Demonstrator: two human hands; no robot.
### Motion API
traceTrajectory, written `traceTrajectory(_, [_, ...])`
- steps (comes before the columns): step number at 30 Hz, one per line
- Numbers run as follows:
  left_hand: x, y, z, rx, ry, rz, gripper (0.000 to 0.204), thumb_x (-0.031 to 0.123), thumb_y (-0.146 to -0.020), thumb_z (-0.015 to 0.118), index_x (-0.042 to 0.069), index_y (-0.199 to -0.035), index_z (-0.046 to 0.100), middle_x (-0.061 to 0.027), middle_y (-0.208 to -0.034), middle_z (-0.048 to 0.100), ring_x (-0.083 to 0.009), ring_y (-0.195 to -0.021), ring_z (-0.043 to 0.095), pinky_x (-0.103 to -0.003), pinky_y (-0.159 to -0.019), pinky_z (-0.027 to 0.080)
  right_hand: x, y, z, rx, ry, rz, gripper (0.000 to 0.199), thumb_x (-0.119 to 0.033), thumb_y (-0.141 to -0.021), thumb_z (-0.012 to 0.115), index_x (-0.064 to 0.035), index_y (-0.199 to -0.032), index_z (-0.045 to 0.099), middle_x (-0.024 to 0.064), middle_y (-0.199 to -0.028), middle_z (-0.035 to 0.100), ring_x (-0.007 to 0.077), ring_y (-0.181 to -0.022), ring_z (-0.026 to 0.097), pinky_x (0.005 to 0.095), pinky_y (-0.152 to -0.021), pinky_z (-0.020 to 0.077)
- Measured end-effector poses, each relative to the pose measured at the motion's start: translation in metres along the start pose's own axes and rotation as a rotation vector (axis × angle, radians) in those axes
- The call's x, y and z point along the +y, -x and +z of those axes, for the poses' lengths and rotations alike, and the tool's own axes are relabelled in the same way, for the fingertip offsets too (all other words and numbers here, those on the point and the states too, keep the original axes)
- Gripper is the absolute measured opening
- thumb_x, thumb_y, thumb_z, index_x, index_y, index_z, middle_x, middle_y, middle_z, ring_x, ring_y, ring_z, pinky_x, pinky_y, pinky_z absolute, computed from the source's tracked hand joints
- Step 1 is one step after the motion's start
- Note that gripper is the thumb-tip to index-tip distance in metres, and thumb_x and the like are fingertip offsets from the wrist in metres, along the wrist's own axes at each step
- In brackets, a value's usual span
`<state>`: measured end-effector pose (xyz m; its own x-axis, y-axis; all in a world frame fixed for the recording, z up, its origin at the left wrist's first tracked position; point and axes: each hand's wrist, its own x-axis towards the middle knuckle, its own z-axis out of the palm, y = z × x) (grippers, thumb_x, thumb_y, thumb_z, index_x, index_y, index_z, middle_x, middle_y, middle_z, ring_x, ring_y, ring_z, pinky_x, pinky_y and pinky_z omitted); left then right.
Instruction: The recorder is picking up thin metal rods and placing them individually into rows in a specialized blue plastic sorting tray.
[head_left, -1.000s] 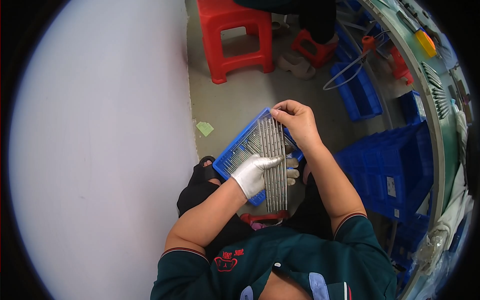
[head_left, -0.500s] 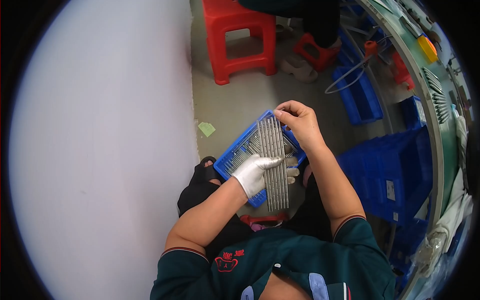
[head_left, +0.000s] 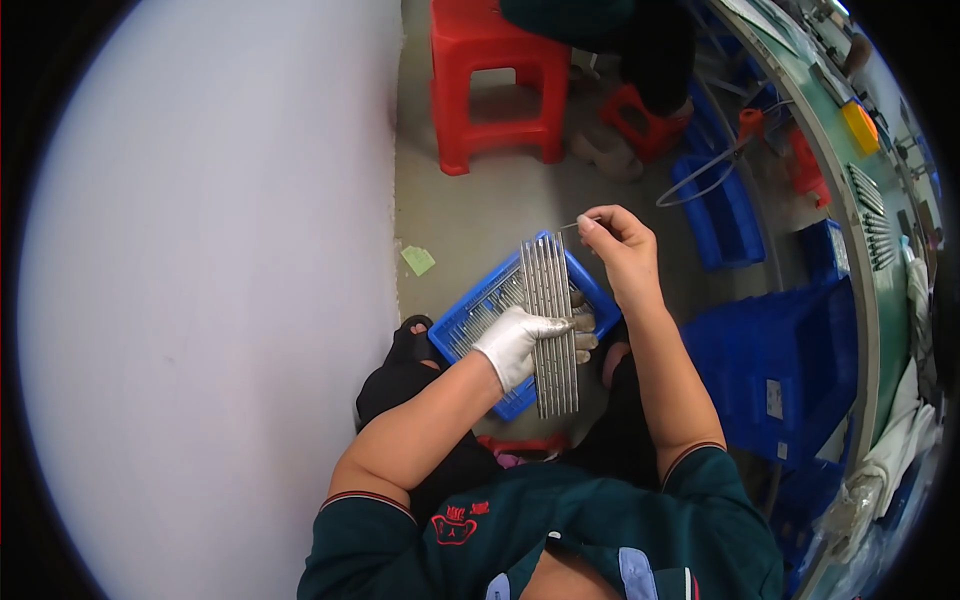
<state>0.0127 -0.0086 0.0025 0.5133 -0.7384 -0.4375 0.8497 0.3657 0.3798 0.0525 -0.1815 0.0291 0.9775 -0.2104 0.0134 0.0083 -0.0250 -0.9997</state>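
Plain pale wall (head_left: 210,300) takes up the whole left side. Grey-green floor (head_left: 480,210) upper centre, scrap of light-green paper (head_left: 418,261) near the wall base. Red plastic stool (head_left: 500,45) top centre, smaller red stool (head_left: 655,138) to its right. Green-topped table (head_left: 893,310) curves down right edge, blue bins (head_left: 770,360) underneath. Wall bright, under-table area dim.
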Motion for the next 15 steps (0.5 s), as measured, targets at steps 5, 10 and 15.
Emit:
traceTrajectory(5, [0.008,0.002,0.009,0.126,-0.026,0.102,0.036,-0.003,-0.085,0.056,0.000,-0.121,0.055,-0.0171,-0.102,0.067,-0.0299,-0.090,0.068,-0.041,-0.078,0.057,-0.002,0.011,-0.005,-0.081,0.143,-0.047,0.010,-0.009,-0.088,0.064,0.0002,-0.092,0.065,0.0000,-0.078,0.061,0.0068,-0.072,0.055,0.0201,-0.068,0.0438])
traceTrajectory(10, [0.007,-0.003,0.001,0.166,-0.028,0.149,0.035,-0.004,-0.085,0.056,0.000,-0.119,0.055,-0.0168,-0.102,0.066,-0.0304,-0.091,0.068,-0.042,-0.080,0.057,-0.015,0.017,0.006,-0.047,0.470,-0.328,0.009,-0.008,-0.082,0.068,-0.0009,-0.087,0.066,0.0064,-0.074,0.062,0.0128,-0.064,0.056,0.0256,-0.060,0.0448])
traceTrajectory(15, [0.007,-0.005,-0.004,0.197,-0.077,0.139,0.034,-0.004,-0.085,0.056,0.000,-0.118,0.055,-0.0160,-0.103,0.065,-0.0304,-0.092,0.067,-0.043,-0.081,0.057,-0.016,0.016,0.011,-0.064,0.572,-0.411,0.008,-0.007,-0.078,0.071,-0.0020,-0.083,0.065,0.0091,-0.073,0.062,0.0203,-0.063,0.058,0.0297,-0.058,0.0457])
